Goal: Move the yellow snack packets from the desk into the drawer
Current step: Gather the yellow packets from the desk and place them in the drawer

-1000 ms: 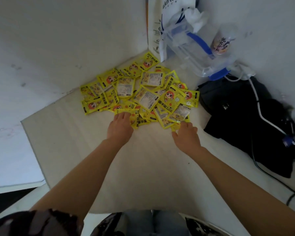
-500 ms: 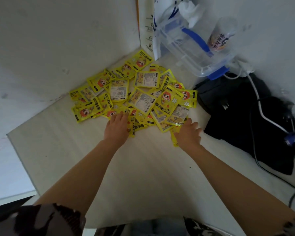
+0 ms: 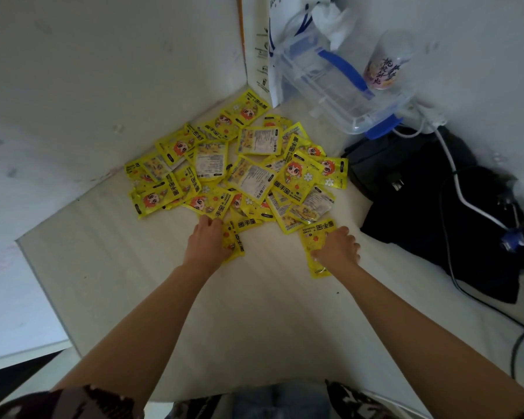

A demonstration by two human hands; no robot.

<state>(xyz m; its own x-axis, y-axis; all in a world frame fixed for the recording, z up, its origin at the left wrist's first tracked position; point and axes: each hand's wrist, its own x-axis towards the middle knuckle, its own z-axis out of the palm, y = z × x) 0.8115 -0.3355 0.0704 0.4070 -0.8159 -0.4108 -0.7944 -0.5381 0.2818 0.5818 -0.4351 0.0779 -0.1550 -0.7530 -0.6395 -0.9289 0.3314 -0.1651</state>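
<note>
We see a heap of yellow packets [image 3: 239, 173] spread over the desk [image 3: 254, 313] in the middle of the frame, pushed toward the corner where two white walls [image 3: 103, 71] meet. Our left hand [image 3: 208, 244] lies palm down at the heap's near edge, fingers spread flat over one packet [image 3: 235, 241], pressing rather than gripping it. Our right hand [image 3: 338, 247] rests on a single packet [image 3: 315, 249] that sits just apart from the heap, fingers curled onto it; we cannot tell whether it is truly grasped. Toward the lower middle of the frame the desk is bare right to its near edge. At the right a black bag [image 3: 430, 207] with cables lies close beside the heap. A clear box [image 3: 336, 86] and a cup [image 3: 387, 65] fill the upper right. No drawer shows.
</note>
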